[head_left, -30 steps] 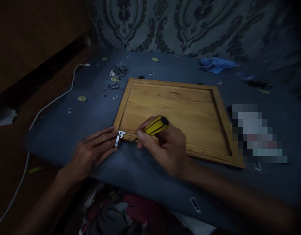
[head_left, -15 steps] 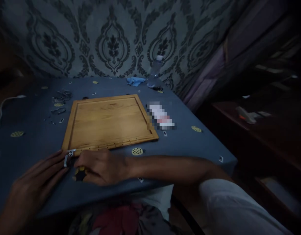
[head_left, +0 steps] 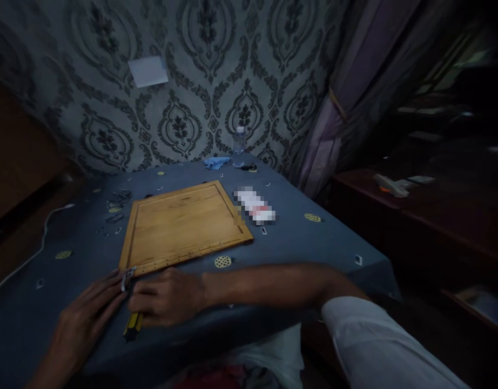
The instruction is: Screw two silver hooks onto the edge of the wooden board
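Yellow handle (head_left: 133, 325) has swung nearward, right hand (head_left: 170, 297) curled round it. Left hand (head_left: 85, 312), fingers nearly straight: steady the metal fitting (head_left: 124, 282) touching their tips.

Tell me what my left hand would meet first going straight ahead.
Probably the silver metal fitting at the wooden panel's near-left corner; your left hand seems against it, though depth is unclear.

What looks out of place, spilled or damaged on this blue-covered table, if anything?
Nothing looks clearly spilled or damaged. The white oblong object beside the rectangular wooden panel looks odd: coarse square blocks hide its details.
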A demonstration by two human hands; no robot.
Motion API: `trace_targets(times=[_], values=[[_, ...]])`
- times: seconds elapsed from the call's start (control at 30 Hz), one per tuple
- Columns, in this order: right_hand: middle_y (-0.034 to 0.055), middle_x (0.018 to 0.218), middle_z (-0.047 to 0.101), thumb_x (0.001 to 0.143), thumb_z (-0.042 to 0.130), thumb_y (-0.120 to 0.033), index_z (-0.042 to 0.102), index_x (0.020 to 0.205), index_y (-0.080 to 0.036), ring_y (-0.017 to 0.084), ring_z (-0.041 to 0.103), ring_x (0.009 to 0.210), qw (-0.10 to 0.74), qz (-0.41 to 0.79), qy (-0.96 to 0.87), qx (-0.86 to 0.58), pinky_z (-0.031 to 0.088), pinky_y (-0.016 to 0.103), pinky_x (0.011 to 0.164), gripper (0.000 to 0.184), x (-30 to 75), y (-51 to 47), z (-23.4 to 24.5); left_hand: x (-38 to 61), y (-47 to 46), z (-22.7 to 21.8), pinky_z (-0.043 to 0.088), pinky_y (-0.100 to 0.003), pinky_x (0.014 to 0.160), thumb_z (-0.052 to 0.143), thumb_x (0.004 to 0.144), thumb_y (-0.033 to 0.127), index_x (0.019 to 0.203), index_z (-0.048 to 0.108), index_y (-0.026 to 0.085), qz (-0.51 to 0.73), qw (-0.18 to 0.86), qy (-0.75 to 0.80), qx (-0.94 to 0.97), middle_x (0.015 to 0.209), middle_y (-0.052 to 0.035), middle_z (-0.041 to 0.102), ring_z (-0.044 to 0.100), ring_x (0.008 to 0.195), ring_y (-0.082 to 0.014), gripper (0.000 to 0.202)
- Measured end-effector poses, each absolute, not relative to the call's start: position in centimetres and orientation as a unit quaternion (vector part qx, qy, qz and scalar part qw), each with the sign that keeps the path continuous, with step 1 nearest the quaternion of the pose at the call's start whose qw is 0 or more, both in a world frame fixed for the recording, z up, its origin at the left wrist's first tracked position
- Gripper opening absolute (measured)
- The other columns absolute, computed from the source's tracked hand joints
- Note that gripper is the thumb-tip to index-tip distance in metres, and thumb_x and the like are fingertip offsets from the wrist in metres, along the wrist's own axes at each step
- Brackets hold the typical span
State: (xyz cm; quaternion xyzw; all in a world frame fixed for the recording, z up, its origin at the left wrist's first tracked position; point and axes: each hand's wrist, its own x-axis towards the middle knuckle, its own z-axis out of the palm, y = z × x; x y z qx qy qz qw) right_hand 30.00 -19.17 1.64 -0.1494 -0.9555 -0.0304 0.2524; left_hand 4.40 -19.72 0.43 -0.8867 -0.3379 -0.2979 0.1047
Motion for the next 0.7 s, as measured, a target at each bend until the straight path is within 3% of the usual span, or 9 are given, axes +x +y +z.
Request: trace_targets(times=[0.2,0.43,0.57,0.7], values=[[0.0022,0.089,0.068,0.113,0.036,-0.038,0.062,0.103,-0.018,0.013,0.061,0.068,0.326,-0.049,-0.937,-0.114,0.047,0.026,0.055,0.034,30.2,-19.1,0.4,5.5,-20.2,0.7,0.068,-0.039,0.091,0.054,0.108,0.043,0.113,0.077,0.023,-0.320,0.100,-0.338,-0.879,0.116,-0.0075,0.082,0.080,0.108,-0.0278,0.031],[0.0072,0.089,0.066,0.111,0.037,-0.024,0.058,0.101,-0.016,0.018,0.063,0.076,0.427,-0.001,-0.901,-0.072,0.052,0.029,0.065,0.025,31.4,-19.2,0.7,6.1,-20.6,0.8,0.067,-0.040,0.096,0.053,0.110,0.035,0.115,0.077,0.020,-0.290,0.081,-0.372,-0.878,0.119,-0.0096,0.081,0.077,0.116,-0.0261,0.029],[0.0081,0.094,0.068,0.107,0.049,-0.020,0.057,0.113,-0.018,0.020,0.068,0.092,0.456,0.088,-0.882,-0.086,0.057,0.030,0.077,0.010,31.9,-19.2,1.2,6.0,-20.8,0.3,0.065,-0.041,0.103,0.054,0.109,0.034,0.119,0.075,0.018,-0.282,0.056,-0.390,-0.875,0.124,-0.0107,0.079,0.073,0.126,-0.0258,0.028],[0.0060,0.093,0.068,0.105,0.055,-0.017,0.057,0.118,-0.020,0.019,0.069,0.087,0.479,0.188,-0.846,-0.139,0.060,0.031,0.076,0.014,32.4,-18.8,1.6,6.2,-21.3,0.1,0.061,-0.041,0.110,0.057,0.108,0.030,0.122,0.074,0.019,-0.286,0.029,-0.406,-0.868,0.129,-0.0089,0.078,0.069,0.132,-0.0250,0.024]])
